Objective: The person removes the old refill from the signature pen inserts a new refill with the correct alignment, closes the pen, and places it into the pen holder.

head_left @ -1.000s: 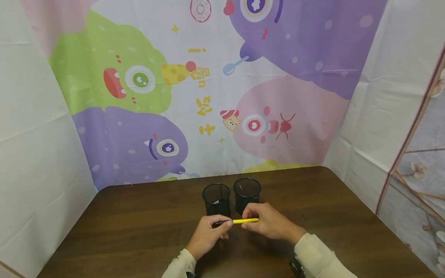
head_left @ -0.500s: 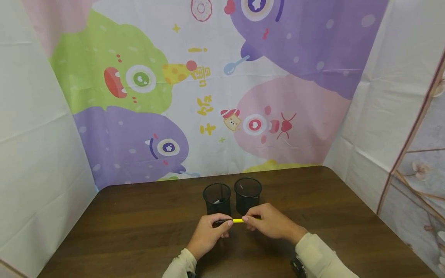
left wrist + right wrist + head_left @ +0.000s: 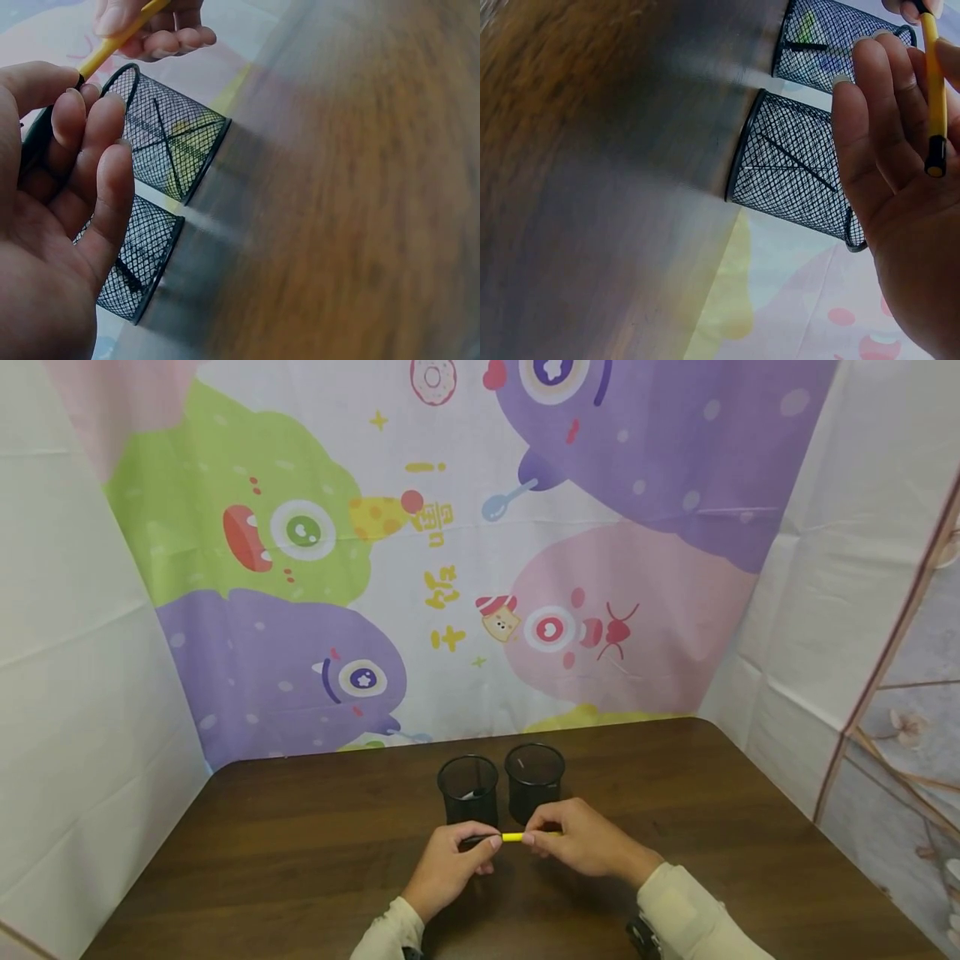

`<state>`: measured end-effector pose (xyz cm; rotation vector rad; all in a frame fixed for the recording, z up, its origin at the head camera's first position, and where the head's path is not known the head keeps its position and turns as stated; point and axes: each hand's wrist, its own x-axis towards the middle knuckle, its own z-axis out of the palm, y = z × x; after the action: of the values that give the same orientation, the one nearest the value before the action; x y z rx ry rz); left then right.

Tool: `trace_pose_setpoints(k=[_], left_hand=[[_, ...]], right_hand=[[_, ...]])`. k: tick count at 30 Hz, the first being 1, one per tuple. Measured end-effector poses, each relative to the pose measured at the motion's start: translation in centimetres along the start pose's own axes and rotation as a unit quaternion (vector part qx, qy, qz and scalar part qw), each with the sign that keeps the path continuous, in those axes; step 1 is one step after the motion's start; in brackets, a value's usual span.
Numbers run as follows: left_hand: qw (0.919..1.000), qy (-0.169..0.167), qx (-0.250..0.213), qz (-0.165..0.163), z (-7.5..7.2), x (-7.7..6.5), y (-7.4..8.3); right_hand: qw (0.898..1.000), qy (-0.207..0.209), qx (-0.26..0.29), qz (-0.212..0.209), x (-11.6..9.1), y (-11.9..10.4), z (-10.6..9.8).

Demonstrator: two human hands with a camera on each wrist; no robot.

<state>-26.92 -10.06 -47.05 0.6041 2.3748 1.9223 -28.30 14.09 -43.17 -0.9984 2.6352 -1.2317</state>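
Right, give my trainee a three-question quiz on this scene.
1. True or false: both hands hold the pen.
2. How many mesh cups stand on the table?
3. Which hand grips the pen's black end: A) left hand, B) right hand?

Key: 1 true. 2 two: left cup, right cup. 3 A.

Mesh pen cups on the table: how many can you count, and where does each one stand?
2. The left mesh cup and the right mesh cup stand side by side on the table, just beyond the hands. None looks hidden.
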Motion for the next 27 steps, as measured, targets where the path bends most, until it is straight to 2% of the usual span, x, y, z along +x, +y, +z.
trace_pose_setpoints(k=[11, 21, 27], left_hand=[[0.9999, -0.004, -0.006, -0.014, 0.05, -0.13, -0.04], [1.0, 0.001, 0.003, -0.007, 0.17, 0.09, 0.03], [0.9999, 0.001, 0.01, -0.006, 0.2, 0.12, 0.07]], right_hand=[[1.0, 0.001, -0.004, -0.016, -0.07, 0.04, 0.01], [1.0, -0.015, 0.008, 0.003, 0.01, 0.02, -0.02], [1.0, -0.018, -0.007, 0.008, -0.09, 0.0, -0.01]])
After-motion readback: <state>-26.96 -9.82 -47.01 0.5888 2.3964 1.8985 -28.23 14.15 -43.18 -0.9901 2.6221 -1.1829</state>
